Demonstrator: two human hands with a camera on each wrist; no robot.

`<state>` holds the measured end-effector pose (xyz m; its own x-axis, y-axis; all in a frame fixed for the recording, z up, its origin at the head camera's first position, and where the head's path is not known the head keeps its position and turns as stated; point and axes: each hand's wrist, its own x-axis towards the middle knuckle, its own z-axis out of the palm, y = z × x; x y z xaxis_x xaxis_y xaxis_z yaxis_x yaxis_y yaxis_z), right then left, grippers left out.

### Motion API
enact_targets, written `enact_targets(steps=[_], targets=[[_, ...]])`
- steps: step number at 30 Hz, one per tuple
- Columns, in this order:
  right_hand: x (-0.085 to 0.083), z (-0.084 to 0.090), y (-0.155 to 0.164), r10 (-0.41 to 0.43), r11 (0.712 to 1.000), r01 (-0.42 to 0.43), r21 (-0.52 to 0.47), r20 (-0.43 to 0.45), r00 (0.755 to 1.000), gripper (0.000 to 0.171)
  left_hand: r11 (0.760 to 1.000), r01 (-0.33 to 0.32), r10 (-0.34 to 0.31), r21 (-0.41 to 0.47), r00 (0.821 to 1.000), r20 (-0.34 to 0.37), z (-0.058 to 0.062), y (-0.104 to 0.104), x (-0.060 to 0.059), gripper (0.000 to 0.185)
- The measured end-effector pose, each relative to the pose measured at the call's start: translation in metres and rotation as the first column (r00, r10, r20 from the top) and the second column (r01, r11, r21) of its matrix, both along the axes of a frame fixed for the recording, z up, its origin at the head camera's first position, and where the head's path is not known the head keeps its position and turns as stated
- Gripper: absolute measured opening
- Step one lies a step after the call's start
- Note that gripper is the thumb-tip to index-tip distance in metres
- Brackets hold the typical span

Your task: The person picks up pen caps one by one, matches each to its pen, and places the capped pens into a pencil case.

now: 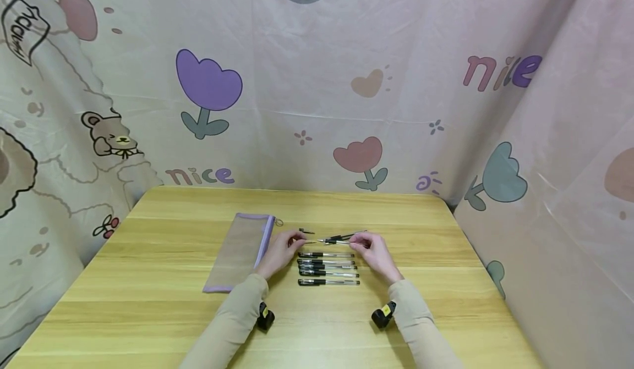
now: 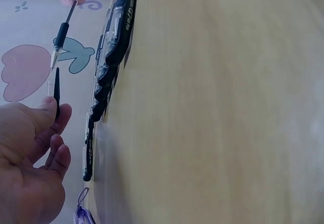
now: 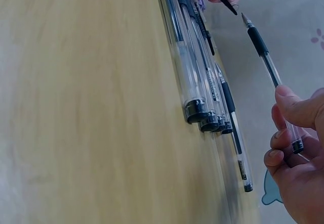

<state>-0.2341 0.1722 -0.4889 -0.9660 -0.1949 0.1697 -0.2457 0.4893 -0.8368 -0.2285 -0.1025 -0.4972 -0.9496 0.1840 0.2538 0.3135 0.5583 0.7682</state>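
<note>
My left hand (image 1: 282, 252) pinches a black pen cap (image 2: 57, 90) between thumb and fingers. Opposite it, my right hand (image 1: 373, 252) grips the clear barrel of an uncapped gel pen (image 3: 258, 42), its tip towards the cap. In the left wrist view a small gap shows between tip and cap. Another uncapped pen (image 3: 228, 92) lies on the table just beyond, and a loose cap (image 1: 306, 231) rests near my left fingers. Several capped gel pens (image 1: 328, 274) lie in a row, caps to the left, between and in front of my hands.
A see-through pencil pouch (image 1: 236, 253) with purple trim and a zipper lies flat to the left, partly under my left forearm. The wooden table (image 1: 148, 303) meets a printed curtain (image 1: 297, 83) at its back. A black wrist device (image 1: 383, 315) hangs by each sleeve.
</note>
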Motion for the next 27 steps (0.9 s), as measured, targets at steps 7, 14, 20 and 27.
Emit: enact_targets(steps=[7,14,20,27], targets=[[0.0,0.0001,-0.0021,0.009,1.0,-0.009,-0.002,0.003,1.0,0.01,1.0,0.008,-0.008,0.009,1.0,0.021,0.0011,0.0007,0.0011,0.014],[0.0004,0.0004,-0.0032,0.015,1.0,-0.015,0.003,0.002,1.0,0.009,0.999,0.032,-0.033,0.016,0.999,0.024,0.0029,0.0017,0.0008,0.015],[0.0007,0.0007,-0.0043,0.01,1.0,-0.01,0.001,0.007,1.0,0.009,0.998,0.049,-0.049,0.033,0.998,0.027,0.0021,0.0019,-0.0006,0.015],[0.0008,0.0015,-0.0054,0.008,1.0,-0.008,0.006,0.013,1.0,0.01,0.998,0.053,-0.054,0.028,0.998,0.028,0.0004,0.0012,-0.001,0.016]])
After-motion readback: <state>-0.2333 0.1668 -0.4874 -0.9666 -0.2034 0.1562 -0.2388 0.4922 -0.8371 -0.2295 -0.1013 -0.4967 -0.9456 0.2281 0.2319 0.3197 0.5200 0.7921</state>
